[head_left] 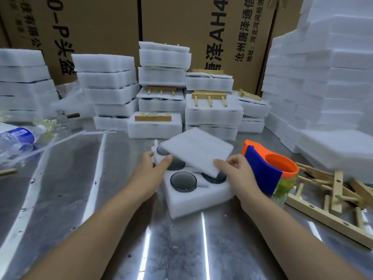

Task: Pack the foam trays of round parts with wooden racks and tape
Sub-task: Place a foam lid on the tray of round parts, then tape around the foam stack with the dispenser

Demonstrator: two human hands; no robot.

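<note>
My right grip pinches the near corner of a white foam sheet, fingers curled round its edge. The sheet is tilted over the far half of the foam tray. My left grip is spread, fingers straight, fingertips touching the sheet's left edge just above the tray. The tray lies on the table between both grips. Dark round parts sit in its pockets, and the one nearest me is fully uncovered. Just right of the right grip stands an orange and blue tape dispenser, with loose wooden racks further right. Beyond both grips rise stacks of packed trays. A water bottle lies far left of the left grip.
</note>
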